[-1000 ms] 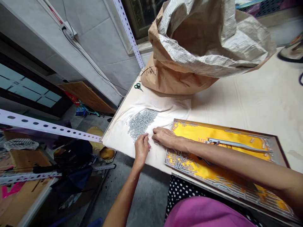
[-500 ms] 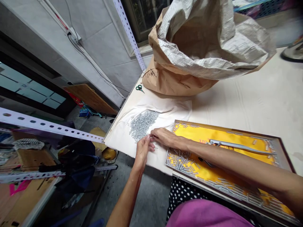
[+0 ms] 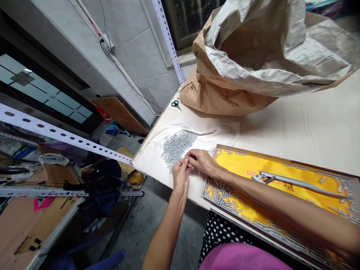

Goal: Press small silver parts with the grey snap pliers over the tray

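My left hand [image 3: 180, 173] and my right hand [image 3: 201, 162] meet at the fingertips over the near edge of a white cloth [image 3: 152, 165]. Both pinch closed; whatever lies between the fingers is too small and covered to make out. Just beyond them is a heap of small silvery metal pins [image 3: 180, 145], with a few strays around it. My right forearm reaches across a shallow tray [image 3: 264, 154] with a yellow lining. Small metal springs or pins [image 3: 221, 195] are piled in its left corner, and more lie along its near side.
A pair of pliers with long grey handles [image 3: 303, 184] lies in the tray. Behind stands a large open paper sack [image 3: 230, 97]. Green-handled scissors [image 3: 176, 105] rest near the table's left edge. A perforated metal rail [image 3: 70, 138] crosses the left side.
The view has swung left, so everything sits further right. My hands stay together at the same spot by the heap, and the fingers of my left hand have curled in more.
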A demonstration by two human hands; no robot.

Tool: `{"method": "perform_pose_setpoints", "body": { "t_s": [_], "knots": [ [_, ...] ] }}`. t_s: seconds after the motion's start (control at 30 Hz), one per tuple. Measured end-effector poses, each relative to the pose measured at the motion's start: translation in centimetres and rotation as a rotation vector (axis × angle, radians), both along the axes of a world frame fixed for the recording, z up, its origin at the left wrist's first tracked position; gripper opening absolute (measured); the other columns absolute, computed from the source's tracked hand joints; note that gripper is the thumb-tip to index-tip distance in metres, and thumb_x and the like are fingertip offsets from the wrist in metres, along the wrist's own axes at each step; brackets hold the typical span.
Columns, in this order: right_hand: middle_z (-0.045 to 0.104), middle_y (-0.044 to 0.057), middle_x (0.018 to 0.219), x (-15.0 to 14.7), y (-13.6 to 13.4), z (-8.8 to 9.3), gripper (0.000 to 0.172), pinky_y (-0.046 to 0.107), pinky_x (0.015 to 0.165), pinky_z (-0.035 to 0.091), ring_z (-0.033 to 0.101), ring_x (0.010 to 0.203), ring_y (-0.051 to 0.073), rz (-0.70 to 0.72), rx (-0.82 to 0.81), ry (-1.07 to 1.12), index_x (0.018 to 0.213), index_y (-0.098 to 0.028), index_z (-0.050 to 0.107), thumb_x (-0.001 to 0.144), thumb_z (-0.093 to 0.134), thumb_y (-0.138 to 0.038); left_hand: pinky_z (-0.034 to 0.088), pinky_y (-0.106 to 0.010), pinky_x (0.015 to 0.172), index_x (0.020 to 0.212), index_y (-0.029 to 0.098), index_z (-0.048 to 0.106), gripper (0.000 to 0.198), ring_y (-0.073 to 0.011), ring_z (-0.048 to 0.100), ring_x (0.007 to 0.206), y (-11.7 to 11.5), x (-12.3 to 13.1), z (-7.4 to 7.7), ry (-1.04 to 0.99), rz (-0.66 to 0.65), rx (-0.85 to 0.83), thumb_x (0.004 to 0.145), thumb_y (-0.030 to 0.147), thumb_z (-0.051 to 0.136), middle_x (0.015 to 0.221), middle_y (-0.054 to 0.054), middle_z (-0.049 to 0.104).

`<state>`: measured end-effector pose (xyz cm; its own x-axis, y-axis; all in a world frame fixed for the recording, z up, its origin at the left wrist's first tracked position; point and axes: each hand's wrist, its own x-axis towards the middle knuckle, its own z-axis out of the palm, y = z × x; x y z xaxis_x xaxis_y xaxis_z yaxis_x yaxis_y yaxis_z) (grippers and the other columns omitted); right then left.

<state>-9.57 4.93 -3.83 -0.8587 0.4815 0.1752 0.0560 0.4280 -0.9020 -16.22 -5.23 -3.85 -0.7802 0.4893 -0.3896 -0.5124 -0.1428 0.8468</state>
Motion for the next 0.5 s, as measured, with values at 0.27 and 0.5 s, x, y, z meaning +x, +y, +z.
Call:
{"method": "perform_pose_setpoints", "body": {
  "t_s": [0.27, 0.5],
  "knots": [
    [0.066, -0.001, 0.066, -0.4, -1.0, -0.4, 0.019, 0.023, 0.06, 0.044, 0.058, 0.061, 0.012, -0.158, -0.214, -0.032, 0.093, -0.017, 0.066, 0.085, 0.054, -0.03, 0.037, -0.018, 0.049, 0.068, 0.012, 0.059, 0.043, -0.0043, 0.048, 0.047, 1.8, 0.9, -1.0, 0.111, 0.093, 0.023, 0.061, 0.047, 0.085, 0.055, 0.004, 0.056],
    [0.065, -0.001, 0.061, -1.1, 0.6, 0.1, 0.026, 0.023, 0.057, 0.047, 0.059, 0.056, 0.012, -0.001, -0.293, -0.042, 0.106, -0.015, 0.066, 0.084, 0.055, -0.022, 0.034, -0.017, 0.046, 0.065, 0.014, 0.056, 0.039, -0.0028, 0.042, 0.044, 1.7, 0.4, 0.3, 0.028, 0.037, 0.032, 0.065, 0.04, 0.085, 0.05, 0.007, 0.049]
  ]
}}
